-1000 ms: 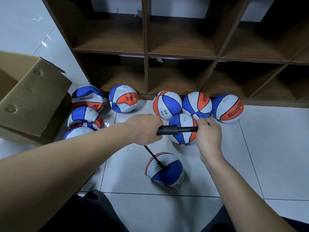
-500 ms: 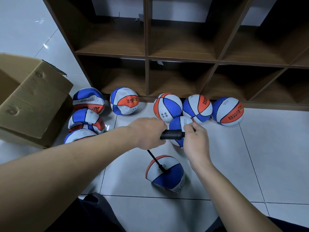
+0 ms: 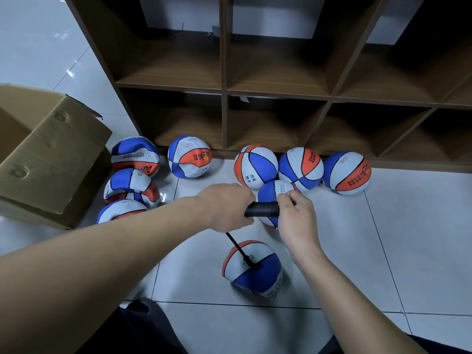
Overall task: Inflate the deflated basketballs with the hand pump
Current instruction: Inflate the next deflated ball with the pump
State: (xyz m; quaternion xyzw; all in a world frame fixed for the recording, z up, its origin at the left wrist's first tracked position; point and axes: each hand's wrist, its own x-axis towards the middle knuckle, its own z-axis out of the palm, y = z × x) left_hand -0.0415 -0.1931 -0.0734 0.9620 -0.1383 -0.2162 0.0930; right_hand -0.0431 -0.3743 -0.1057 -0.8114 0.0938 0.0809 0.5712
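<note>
Hand pump [image 3: 261, 209], black, held level above the floor, well in front of the shelf [image 3: 224, 93]. Left hand [image 3: 226, 206] wraps its barrel; right hand [image 3: 297, 215] grips the handle end, pushed in close. Hose [image 3: 236, 247] runs down into a soft basketball [image 3: 252, 268], nearer the person than the balls lined along the shelf base.

Floor [image 3: 408, 251]: glossy pale tiles, dark grout lines – catching soft glare at upper left.
Shelving [image 3: 224, 93]: dark wood cubby unit, standing on the floor, compartments lying in shadow.
Cardboard box [image 3: 51, 154]: sitting open at left – flap tilting outward.
</note>
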